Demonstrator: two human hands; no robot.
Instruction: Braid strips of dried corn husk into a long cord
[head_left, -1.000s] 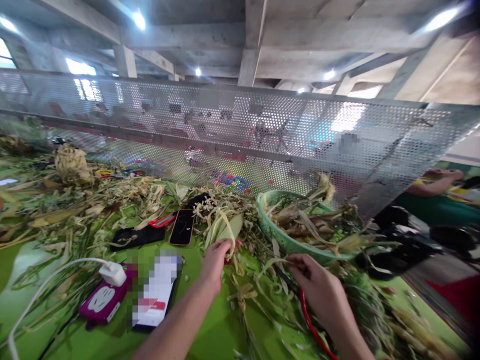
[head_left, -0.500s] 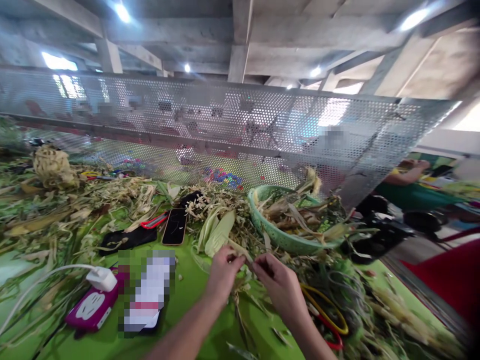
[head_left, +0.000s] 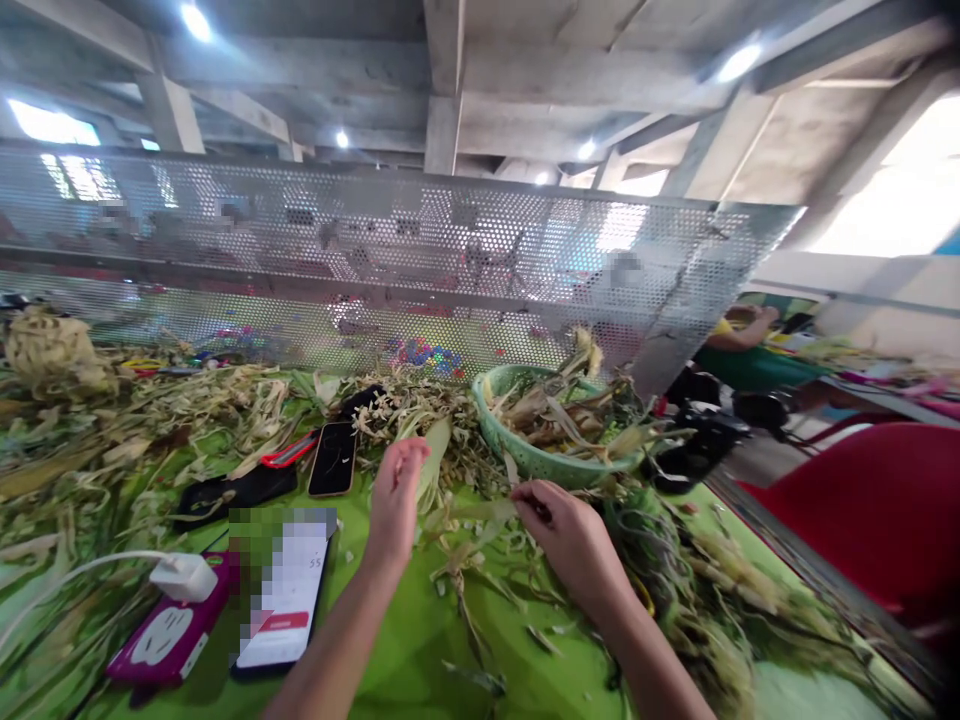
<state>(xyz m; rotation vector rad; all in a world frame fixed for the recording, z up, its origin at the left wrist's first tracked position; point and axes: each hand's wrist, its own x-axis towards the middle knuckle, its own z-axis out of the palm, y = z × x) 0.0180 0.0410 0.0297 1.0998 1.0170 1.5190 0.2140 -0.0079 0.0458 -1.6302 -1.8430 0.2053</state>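
My left hand (head_left: 396,495) is raised over a pale green corn husk (head_left: 435,455), its fingers loosely bent and apart. The hand covers part of the husk, and I cannot tell whether the fingertips touch it. My right hand (head_left: 564,530) is closed in a pinch on the end of a thin husk strip (head_left: 486,510), which stretches left above the green tabletop (head_left: 420,650). Between and below my hands lie torn husk scraps (head_left: 457,570).
A green plastic basket (head_left: 517,455) of dry husks stands behind my right hand. To the left lie a lit phone (head_left: 289,600), a purple power bank (head_left: 165,630) with a white plug, and a dark phone (head_left: 332,460). A perforated metal screen (head_left: 360,260) crosses behind; a red chair (head_left: 862,510) is at right.
My hands have moved apart: the left has gone up and left to the husk, while the right keeps the strip. The whole view has shifted slightly to the right.
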